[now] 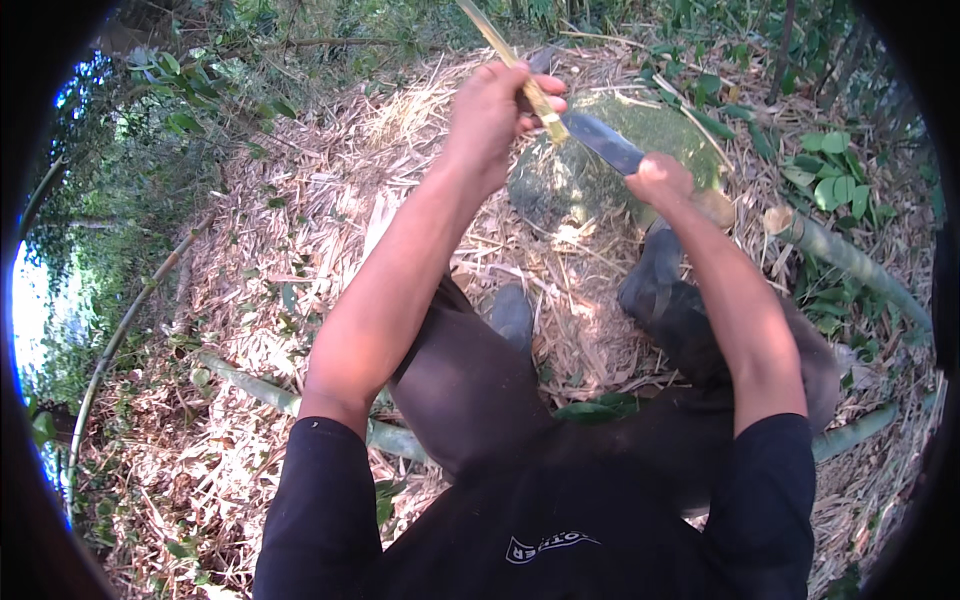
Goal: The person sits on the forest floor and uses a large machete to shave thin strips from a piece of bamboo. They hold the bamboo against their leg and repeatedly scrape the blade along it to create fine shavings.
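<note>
1. Nearest the lens I note black sleeves [320,500] and dark trousers [480,390], with both bare forearms running up from the lower edge.
2. Left hand [495,110]: fingers curled tight round a thin yellow bamboo strip [540,105], which runs up and to the left out of the top of the view.
3. Right hand [657,178]: clenched on the handle of a long knife [605,142]; the handle itself is hidden inside the fist.
4. Blade and strip meet just beside the left fingers, above a mossy green stone [570,180].
5. Handling, in my judgement: the strip looks light, springy and stiff along its length, likely to split along the grain, with sharp cut edges. I would take hold close to the cut, where the left hand now sits, thumb kept behind the blade's line.
6. Knife: I judge it heavy at the front; its edge lies very near the left fingers, which is the main hazard.
7. Edges and room: dark boots [655,280] stand by the stone; dry straw litter [300,220] covers the ground. Green bamboo poles [850,260] lie right and lower left; leafy brush [830,180] closes the far side. Open room lies to the upper left over the litter.
</note>
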Tool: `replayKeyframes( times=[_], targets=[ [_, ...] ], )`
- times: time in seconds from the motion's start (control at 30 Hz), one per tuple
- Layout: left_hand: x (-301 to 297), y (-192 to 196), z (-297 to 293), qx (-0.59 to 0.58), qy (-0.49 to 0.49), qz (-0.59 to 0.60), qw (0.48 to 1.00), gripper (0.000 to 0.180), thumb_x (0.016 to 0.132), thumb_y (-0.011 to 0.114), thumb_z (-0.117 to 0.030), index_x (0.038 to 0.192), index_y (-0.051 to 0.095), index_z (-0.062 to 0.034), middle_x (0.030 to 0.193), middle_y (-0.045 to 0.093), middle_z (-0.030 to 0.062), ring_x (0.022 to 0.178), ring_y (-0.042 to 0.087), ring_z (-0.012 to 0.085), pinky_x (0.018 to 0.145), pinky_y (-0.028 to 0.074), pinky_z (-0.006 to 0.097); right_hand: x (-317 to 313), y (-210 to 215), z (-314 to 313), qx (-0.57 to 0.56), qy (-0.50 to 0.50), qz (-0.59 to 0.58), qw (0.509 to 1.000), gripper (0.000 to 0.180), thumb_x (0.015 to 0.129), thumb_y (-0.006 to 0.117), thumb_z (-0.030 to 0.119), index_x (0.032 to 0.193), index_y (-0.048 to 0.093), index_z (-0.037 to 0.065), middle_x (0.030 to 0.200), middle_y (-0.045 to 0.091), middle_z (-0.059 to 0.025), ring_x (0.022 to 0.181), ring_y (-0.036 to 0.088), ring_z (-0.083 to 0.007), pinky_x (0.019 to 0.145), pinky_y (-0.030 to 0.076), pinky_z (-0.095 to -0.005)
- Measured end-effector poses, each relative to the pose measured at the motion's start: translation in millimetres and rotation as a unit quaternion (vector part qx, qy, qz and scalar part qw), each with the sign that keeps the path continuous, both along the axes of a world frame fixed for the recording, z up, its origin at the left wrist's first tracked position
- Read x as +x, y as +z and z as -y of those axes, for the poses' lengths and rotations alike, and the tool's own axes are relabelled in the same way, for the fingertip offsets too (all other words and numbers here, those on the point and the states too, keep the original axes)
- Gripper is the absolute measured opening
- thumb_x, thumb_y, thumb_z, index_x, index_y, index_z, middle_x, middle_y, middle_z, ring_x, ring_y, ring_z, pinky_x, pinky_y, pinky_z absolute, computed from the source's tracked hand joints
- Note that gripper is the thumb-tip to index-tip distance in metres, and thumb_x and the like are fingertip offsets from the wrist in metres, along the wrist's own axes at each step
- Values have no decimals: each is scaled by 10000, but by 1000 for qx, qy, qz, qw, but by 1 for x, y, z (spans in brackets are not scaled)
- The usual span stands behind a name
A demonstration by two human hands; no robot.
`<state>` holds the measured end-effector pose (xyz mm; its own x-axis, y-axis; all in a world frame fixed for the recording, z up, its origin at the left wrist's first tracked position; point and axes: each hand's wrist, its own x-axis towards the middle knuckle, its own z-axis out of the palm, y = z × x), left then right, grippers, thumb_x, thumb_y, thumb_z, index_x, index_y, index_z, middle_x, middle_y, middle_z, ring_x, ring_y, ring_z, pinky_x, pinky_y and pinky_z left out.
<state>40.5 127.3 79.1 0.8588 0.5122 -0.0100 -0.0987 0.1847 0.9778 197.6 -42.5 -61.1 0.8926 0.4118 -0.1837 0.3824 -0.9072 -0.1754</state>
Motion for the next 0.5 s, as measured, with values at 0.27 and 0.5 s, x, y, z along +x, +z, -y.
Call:
replayKeyframes(
  times=[0.27,0.5],
  targets=[
    [46,-53,-27,64,-104,-121,985,279,953,588,-113,1201,513,-9,1076,701,124,967,670,182,836,525,337,49,63,22,-263,163,116,944,245,763,721,159,992,772,88,1015,754,-121,938,740,-285,785,584,-380],
    [55,-72,-35,41,-58,-112,991,183,916,587,-27,1093,549,-8,958,713,115,839,679,145,747,519,283,58,66,34,-319,146,88,932,252,834,687,193,1064,768,129,1100,748,-58,1014,726,-216,801,567,-356]
  ],
)
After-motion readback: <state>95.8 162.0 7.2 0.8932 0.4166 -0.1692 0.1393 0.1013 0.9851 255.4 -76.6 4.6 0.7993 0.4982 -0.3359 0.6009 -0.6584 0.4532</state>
